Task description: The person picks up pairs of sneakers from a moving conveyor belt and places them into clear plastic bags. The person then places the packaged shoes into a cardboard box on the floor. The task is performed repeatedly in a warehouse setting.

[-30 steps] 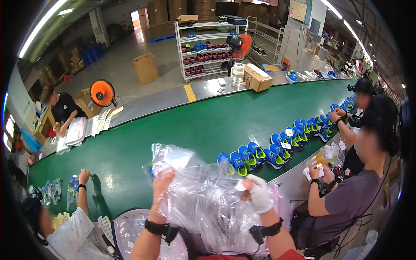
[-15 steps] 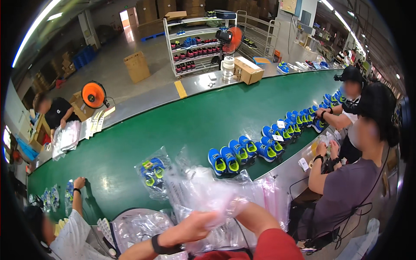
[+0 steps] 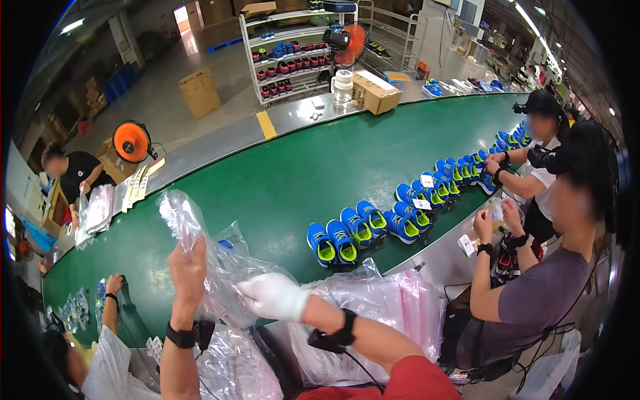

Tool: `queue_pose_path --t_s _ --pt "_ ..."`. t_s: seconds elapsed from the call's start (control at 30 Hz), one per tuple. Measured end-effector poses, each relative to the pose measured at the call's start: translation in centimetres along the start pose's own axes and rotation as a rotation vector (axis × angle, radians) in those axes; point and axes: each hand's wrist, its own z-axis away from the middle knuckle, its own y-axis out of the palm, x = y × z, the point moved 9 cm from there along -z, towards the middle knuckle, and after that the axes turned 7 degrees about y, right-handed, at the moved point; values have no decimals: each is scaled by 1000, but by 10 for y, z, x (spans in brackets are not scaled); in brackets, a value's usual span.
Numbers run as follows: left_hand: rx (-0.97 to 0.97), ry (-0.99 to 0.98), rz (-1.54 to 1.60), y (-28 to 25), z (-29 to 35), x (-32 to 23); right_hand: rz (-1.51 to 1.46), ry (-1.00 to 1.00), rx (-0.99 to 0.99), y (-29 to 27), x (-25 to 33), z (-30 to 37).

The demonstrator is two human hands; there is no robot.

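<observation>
Raised over the green conveyor belt, my bare left hand [image 3: 188, 272] is closed around the gathered part of a clear plastic bag [image 3: 219, 283]. My right hand [image 3: 275, 297], in a white glove, pinches the same bag lower down on its right side. The film hangs loose and crumpled between both hands. Behind it a small patch of a blue shoe [image 3: 227, 244] shows; the rest is hidden. Right of my hands, blue shoes with lime-green linings [image 3: 331, 243] stand in a row along the belt. Flat clear bags [image 3: 373, 313] are stacked beside my right forearm.
More clear plastic [image 3: 237, 363] lies in front of me. Co-workers sit at right, one handling a small item [image 3: 497, 210]; another reaches in at lower left near bagged shoes [image 3: 73, 308]. Across the belt [image 3: 267, 173] stand an orange fan [image 3: 131, 141], a carton [image 3: 377, 92] and a jug [image 3: 342, 89].
My hands have moved left and forward from the bag stack, carrying the plastic bag over the belt. The bag now covers most of the bagged shoes. The view has shifted slightly.
</observation>
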Motion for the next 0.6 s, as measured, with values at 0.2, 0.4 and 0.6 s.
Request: queue_pose_path --t_s 0.2,0.4,0.6 --pt "-8 132 36 12 16 -12 -316 281 -598 -117 -140 62" --pt "113 60 -68 26 12 -32 266 632 283 16 -278 57" --pt "46 27 4 30 17 -24 503 715 235 63 -276 28"
